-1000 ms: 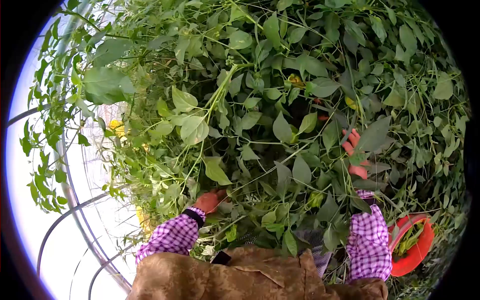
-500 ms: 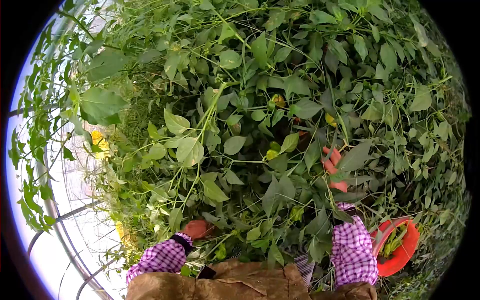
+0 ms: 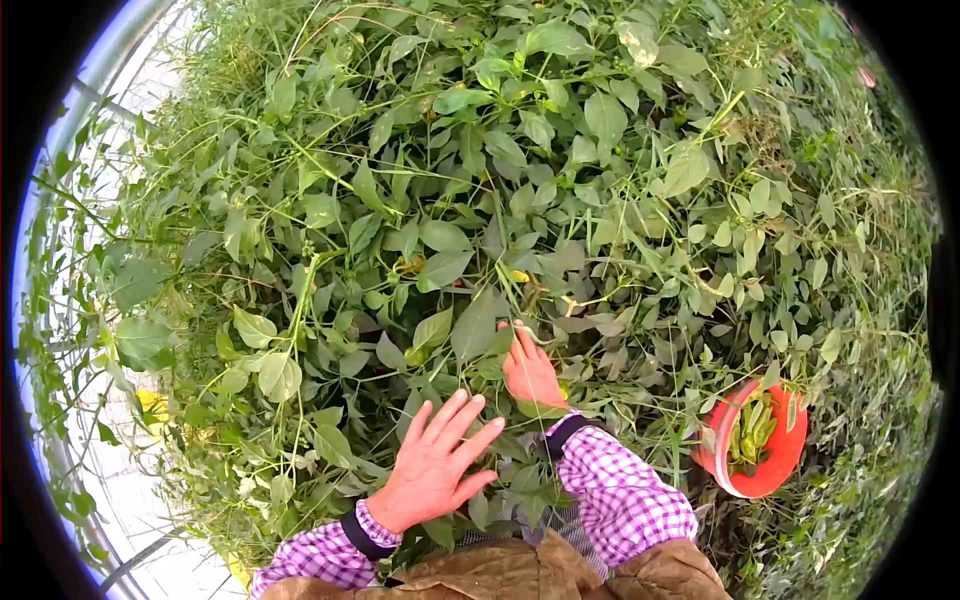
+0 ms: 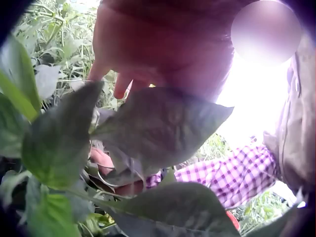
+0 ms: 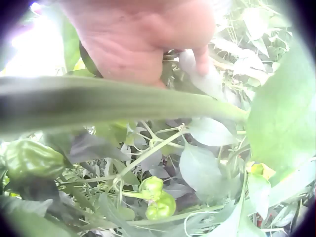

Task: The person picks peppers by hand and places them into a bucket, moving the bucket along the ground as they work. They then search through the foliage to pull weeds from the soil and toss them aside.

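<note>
Two small green peppers [image 5: 160, 206] hang close together from a thin stem in the right-wrist view, below the person's palm, and a larger green pepper [image 5: 33, 160] sits off to one side among the leaves. The grip holds nothing that can be seen: the left hand [image 3: 435, 460] is spread over the foliage [image 3: 605, 115], and the right hand [image 3: 533, 375] has its fingers extended into the leaves; whether their tips touch a stem cannot be told. The thin stems cross and tangle, so a sideways push by either hand could snap a shoot or knock a small pepper loose. Broad leaves overlap the fingers, so a fruit could be missed or a leaf caught in its place. To the person's right a red bucket [image 3: 790, 445] with green pods [image 3: 752, 435] in it leans among the plants, its mouth turned towards the hands; a knock from the right sleeve [image 3: 625, 500] might spill it. No desk shows; dense growth hides most of the ground. On the left a pale curved tube [image 3: 110, 50] and bright sheeting [image 3: 140, 500] suggest a greenhouse or tunnel wall, lit by strong daylight.
</note>
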A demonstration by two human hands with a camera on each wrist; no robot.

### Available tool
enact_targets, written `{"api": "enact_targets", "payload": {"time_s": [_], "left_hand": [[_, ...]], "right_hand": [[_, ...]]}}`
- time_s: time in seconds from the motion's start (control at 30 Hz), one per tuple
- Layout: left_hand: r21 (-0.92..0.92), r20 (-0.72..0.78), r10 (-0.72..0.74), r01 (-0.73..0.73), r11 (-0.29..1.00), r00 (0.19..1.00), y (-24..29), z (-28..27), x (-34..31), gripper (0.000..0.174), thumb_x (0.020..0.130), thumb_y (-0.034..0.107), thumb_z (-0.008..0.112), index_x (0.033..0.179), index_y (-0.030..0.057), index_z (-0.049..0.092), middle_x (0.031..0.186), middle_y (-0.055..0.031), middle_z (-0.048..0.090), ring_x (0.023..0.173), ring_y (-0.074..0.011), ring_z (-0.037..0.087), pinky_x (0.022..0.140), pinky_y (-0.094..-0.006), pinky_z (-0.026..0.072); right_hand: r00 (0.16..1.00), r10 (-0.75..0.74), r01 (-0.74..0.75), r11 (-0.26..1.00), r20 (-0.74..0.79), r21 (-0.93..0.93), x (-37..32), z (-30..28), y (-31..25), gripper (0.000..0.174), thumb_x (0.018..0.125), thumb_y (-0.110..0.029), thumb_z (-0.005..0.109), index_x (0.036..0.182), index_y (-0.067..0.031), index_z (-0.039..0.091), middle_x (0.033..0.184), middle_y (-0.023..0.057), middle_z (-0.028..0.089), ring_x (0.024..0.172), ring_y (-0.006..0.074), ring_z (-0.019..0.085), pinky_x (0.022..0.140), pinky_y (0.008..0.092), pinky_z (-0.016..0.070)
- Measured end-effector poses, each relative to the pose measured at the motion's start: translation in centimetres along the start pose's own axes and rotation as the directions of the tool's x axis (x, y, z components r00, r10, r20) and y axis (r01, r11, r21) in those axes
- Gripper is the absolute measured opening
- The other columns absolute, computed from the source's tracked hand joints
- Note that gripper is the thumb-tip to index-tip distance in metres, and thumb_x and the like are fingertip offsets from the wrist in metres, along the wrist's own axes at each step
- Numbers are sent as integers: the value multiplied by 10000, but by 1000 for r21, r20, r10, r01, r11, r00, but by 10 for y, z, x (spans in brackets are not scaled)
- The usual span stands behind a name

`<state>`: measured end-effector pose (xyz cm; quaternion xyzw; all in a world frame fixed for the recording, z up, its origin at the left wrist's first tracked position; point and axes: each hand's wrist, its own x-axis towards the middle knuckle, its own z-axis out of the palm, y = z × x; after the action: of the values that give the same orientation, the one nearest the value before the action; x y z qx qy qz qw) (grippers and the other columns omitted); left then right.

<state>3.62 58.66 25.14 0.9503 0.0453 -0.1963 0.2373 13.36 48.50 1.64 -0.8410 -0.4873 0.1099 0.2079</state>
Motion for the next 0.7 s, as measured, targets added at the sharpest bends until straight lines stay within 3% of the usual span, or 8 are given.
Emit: {"api": "enact_targets", "payload": {"time_s": [0.07,0.13,0.2,0.3,0.37,0.47,0.6,0.7], "left_hand": [[199,169,40,-74,977,985,-7,39,12,663,781,404,675,1366,207,434,1437,-136,357,1380,-311,256,1060,-617,193],[399,286,-51,-71,914,957,-42,66,0,669,791,378,671,1385,222,407,1431,-136,360,1378,-305,259,1056,-626,188],[434,165,-108,26,901,980,-77,77,-20,705,775,289,685,1404,221,372,1423,-137,371,1365,-298,280,1053,-609,222],[451,185,-185,84,889,965,-108,76,-33,677,766,227,678,1384,205,402,1418,-134,376,1370,-298,271,1057,-526,294],[466,148,-130,47,883,980,-131,93,-45,637,758,140,658,1355,186,439,1407,-128,388,1372,-288,269,1065,-447,325],[423,158,-148,68,903,976,-148,110,-49,614,769,146,606,1359,194,442,1418,-121,369,1386,-277,244,1069,-485,289],[469,253,-172,35,883,952,-151,106,-46,641,763,106,606,1374,174,424,1463,-115,325,1413,-274,191,1072,-472,297],[365,283,-193,81,927,939,-155,106,-42,650,756,94,607,1375,169,424,1466,-113,328,1408,-268,208,1091,-442,282]], "right_hand": [[991,-3,7,1000,-132,25,-1,3,8,539,799,-130,544,1315,-9,443,1406,165,397,1358,285,315,956,349,425],[989,145,-137,976,-37,170,-9,-47,3,585,791,-77,565,1352,-61,397,1407,163,377,1293,316,382,1008,402,377],[971,236,-239,943,40,230,-46,-62,24,591,759,-80,610,1324,-61,436,1376,152,402,1261,320,408,1007,434,369],[927,322,-327,945,193,-7,-135,-82,70,427,765,-84,577,1191,-63,547,1294,163,464,1217,317,433,970,433,383],[733,512,-446,859,448,-252,-212,-75,101,384,793,-117,565,1176,-88,572,1266,139,498,1232,331,415,999,494,328],[530,717,-545,697,453,-466,-332,-87,121,366,779,-164,591,1141,-118,608,1262,117,509,1253,326,394,1010,513,301],[87,906,-865,275,415,-419,-436,-114,108,335,755,-244,643,1072,-137,649,1175,131,583,1146,285,529,959,484,382],[213,899,-961,263,384,-84,-525,-95,87,298,735,-233,651,982,-67,656,892,157,673,864,323,647,764,402,511]]}}
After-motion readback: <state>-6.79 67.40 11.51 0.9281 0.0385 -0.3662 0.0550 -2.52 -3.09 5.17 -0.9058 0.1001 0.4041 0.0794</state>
